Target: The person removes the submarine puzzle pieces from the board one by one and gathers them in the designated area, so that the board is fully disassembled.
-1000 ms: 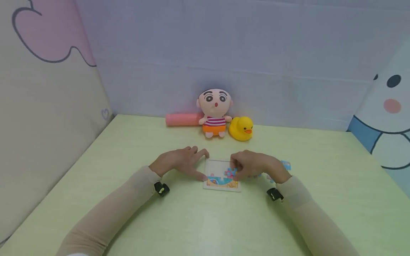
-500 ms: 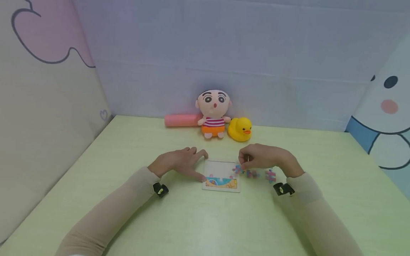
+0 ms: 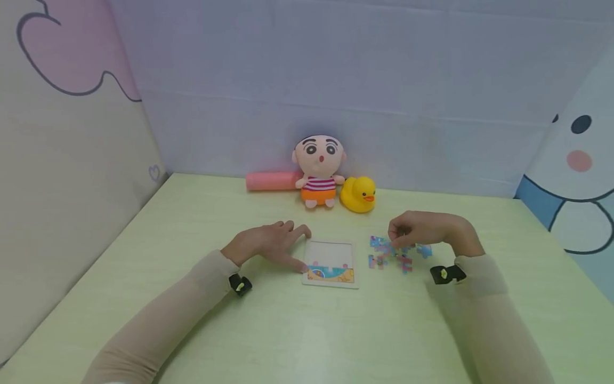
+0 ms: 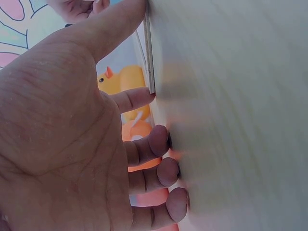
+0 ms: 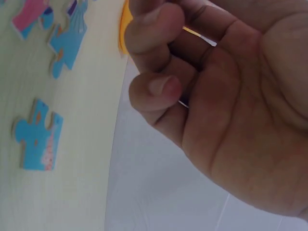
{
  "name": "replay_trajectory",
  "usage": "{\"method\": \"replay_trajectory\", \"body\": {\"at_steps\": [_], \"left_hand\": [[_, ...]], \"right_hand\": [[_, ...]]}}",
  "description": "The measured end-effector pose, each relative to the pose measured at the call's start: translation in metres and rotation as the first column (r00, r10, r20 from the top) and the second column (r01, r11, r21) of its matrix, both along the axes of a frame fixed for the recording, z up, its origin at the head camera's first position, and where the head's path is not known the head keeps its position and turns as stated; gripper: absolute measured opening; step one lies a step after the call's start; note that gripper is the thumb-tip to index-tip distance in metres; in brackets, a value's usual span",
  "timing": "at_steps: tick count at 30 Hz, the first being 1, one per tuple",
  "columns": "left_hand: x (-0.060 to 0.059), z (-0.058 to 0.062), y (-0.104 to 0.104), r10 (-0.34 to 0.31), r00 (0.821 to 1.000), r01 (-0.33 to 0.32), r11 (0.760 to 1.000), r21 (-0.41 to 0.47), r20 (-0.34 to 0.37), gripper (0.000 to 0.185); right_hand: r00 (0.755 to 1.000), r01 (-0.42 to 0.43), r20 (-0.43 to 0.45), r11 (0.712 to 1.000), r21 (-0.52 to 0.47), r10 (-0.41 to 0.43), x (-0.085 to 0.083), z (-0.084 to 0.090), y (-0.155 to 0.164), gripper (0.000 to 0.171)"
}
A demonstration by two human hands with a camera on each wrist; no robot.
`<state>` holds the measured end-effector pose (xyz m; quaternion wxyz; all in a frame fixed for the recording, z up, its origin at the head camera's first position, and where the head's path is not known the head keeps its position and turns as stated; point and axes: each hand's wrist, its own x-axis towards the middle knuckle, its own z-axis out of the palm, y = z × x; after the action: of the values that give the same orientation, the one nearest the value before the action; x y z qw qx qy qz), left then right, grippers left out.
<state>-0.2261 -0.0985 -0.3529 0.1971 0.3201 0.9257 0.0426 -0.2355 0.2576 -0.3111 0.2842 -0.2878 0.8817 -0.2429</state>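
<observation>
My left hand spreads beside a small white-rimmed puzzle board, thumb on its left rim and index fingertip at its far left corner. In the left wrist view, the other fingertips rest at the tabletop. Joined pieces with a blue and orange sea picture fill the board's near part; its far part is bare. To the right, my right hand bends over loose pieces, pinching a pink-and-blue puzzle piece. Its curled fingers show in the right wrist view; the pinching tips are out of frame.
Several loose puzzle pieces lie right of the board; one blue piece shows in the right wrist view. Behind stand a plush doll, a yellow rubber duck and a pink cylinder, before a pale back wall.
My right hand has moved right, off the board to the loose pieces, carrying a puzzle piece away from the board. My left hand has stayed at the board's left edge.
</observation>
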Motion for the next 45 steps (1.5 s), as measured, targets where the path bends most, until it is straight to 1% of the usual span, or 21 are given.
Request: {"method": "replay_trajectory", "body": {"at_steps": [2, 6, 13, 17, 23, 27, 33, 40, 45], "left_hand": [[0.001, 0.001, 0.0, 0.003, 1.0, -0.003, 1.0, -0.006, 0.001, 0.074], [0.0, 0.0, -0.001, 0.009, 1.0, -0.009, 1.0, -0.009, -0.001, 0.075], [-0.003, -0.004, -0.002, 0.012, 1.0, -0.012, 1.0, -0.028, -0.002, 0.075], [-0.005, -0.004, -0.003, 0.018, 1.0, -0.018, 1.0, -0.021, 0.0, 0.075], [-0.003, -0.002, -0.002, 0.012, 1.0, -0.012, 1.0, -0.01, 0.005, 0.075], [-0.003, -0.002, -0.001, 0.014, 1.0, -0.014, 1.0, -0.025, 0.005, 0.076], [-0.004, -0.002, 0.0, 0.014, 1.0, -0.014, 0.999, -0.034, 0.004, 0.076], [-0.003, -0.003, 0.001, 0.021, 1.0, -0.021, 0.999, -0.028, 0.005, 0.076], [-0.003, -0.003, 0.0, 0.023, 1.0, -0.023, 0.999, -0.029, 0.005, 0.076]], "right_hand": [[1.0, 0.009, 0.016, 1.0, 0.008, -0.009, -0.001, 0.0, 0.008, 0.014], [0.998, 0.027, 0.061, 0.999, 0.021, -0.028, -0.002, 0.001, 0.024, 0.015], [0.983, 0.043, 0.179, 0.998, 0.033, -0.049, -0.005, 0.0, 0.048, 0.016], [0.975, 0.046, 0.216, 0.999, 0.029, -0.051, -0.005, -0.002, 0.057, 0.016], [0.96, 0.081, 0.265, 0.995, 0.054, -0.092, -0.005, -0.003, 0.067, 0.017], [0.947, 0.087, 0.305, 0.994, 0.069, -0.104, -0.005, -0.007, 0.068, 0.017], [0.94, 0.13, 0.299, 0.982, 0.141, -0.167, -0.004, -0.009, 0.066, 0.017], [0.941, 0.132, 0.287, 0.977, 0.166, -0.176, -0.005, -0.009, 0.066, 0.018], [0.946, 0.128, 0.277, 0.979, 0.159, -0.168, -0.006, -0.012, 0.063, 0.014]]}}
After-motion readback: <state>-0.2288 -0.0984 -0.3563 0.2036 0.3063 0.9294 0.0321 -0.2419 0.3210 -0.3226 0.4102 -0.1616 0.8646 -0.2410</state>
